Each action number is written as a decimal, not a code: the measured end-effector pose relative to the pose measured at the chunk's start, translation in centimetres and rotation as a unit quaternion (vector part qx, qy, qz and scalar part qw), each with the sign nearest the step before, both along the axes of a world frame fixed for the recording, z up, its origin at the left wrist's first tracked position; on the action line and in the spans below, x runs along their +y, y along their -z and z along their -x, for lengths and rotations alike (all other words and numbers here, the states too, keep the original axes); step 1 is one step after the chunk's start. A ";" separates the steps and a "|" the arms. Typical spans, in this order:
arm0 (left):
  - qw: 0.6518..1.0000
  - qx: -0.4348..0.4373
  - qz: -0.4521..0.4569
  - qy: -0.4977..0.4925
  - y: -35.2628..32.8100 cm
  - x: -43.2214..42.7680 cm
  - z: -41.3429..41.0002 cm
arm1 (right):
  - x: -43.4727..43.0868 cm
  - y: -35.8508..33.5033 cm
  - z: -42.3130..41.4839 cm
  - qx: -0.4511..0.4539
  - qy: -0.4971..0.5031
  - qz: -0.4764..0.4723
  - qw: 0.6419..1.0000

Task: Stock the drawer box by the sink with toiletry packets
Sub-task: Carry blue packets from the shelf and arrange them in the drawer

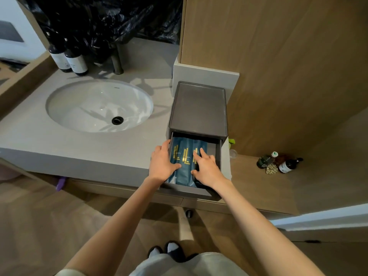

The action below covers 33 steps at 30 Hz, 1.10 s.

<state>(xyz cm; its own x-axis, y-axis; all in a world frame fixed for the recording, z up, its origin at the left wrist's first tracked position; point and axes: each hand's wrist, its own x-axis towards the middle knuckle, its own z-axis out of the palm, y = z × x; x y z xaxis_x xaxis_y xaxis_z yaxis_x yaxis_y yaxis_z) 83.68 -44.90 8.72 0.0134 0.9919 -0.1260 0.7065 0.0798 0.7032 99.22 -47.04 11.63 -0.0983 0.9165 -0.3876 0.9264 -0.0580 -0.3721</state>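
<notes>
A dark grey drawer box point(198, 108) stands on the counter to the right of the sink point(99, 105). Its drawer point(191, 193) is pulled out toward me. Inside lie several dark blue toiletry packets point(184, 158) with gold markings, side by side. My left hand point(162, 163) rests on the drawer's left edge and the leftmost packets, fingers spread. My right hand point(206, 169) lies flat on the packets at the right, fingers apart and pressing down. Neither hand grips a packet.
Two dark bottles point(68, 58) and a tap point(117, 62) stand behind the sink. A wooden wall panel point(278, 66) rises just right of the box. On a lower wooden shelf at the right are small bottles point(278, 163). Black plastic sheeting point(103, 18) hangs at the back.
</notes>
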 end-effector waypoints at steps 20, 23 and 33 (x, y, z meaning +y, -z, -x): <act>0.995 -0.040 0.077 0.046 -0.6 0.0 0.9 | -1.1 -0.2 -0.9 0.024 -0.032 0.000 0.999; 0.993 -0.062 0.094 0.040 -0.3 0.0 1.1 | -1.1 0.1 -0.8 0.019 -0.034 0.005 0.999; 0.991 -0.076 0.108 -0.004 0.2 0.1 0.0 | -0.9 0.3 -0.6 0.006 -0.035 0.005 0.999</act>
<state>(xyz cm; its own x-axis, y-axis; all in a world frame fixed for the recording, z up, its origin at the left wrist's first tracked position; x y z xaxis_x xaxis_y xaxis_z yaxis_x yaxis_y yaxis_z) 83.66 -44.83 8.48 0.0406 0.9419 -0.3335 0.5919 0.2462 0.7675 99.84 -47.91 11.38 -0.1667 0.9031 -0.3959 0.9236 0.0025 -0.3833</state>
